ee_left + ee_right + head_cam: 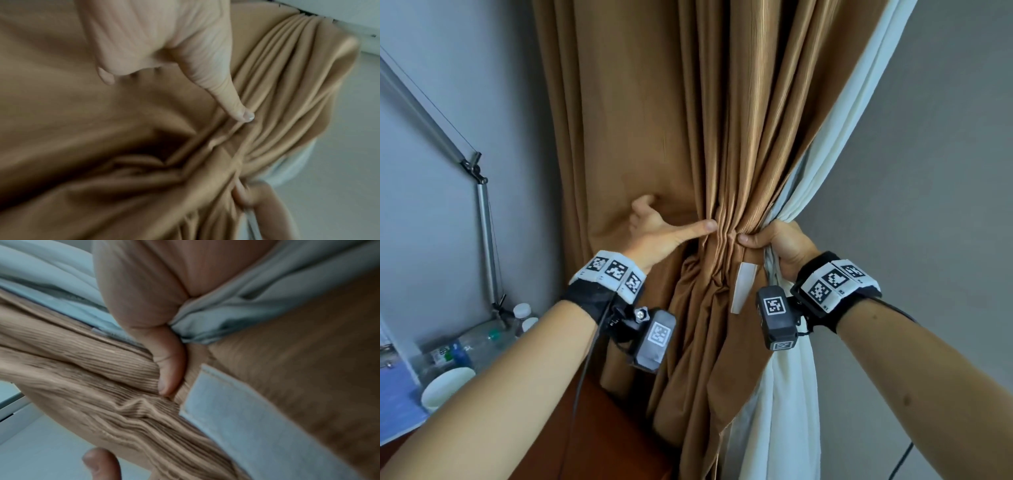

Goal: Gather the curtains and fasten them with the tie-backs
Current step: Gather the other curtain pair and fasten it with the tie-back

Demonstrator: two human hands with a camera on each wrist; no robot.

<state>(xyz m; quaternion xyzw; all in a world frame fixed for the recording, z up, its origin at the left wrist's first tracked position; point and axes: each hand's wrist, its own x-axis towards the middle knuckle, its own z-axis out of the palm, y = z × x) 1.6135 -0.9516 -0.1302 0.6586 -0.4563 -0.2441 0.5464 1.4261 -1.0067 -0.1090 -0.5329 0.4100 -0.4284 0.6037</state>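
A brown curtain (654, 120) and a white sheer curtain (835, 164) hang in a corner, drawn into a pleated bunch (724, 236) at mid height. My right hand (760, 236) grips that bunch from the right, with its thumb (170, 369) across the pleats and its fingers hidden behind the fabric. A tie-back end with a white fastening strip (743, 287) hangs just below that thumb; the strip (246, 426) looks large in the right wrist view. My left hand (674, 216) lies spread on the brown curtain to the left. Its thumb (236, 105) touches the pleats, and its fingertips press into the cloth.
A metal desk lamp arm (482, 219) leans along the grey wall at left. Below it are plastic bottles (522, 313) and a white bowl (446, 385) on a desk. A reddish wooden surface (613, 438) sits under the curtain. A grey wall (945, 171) fills the right.
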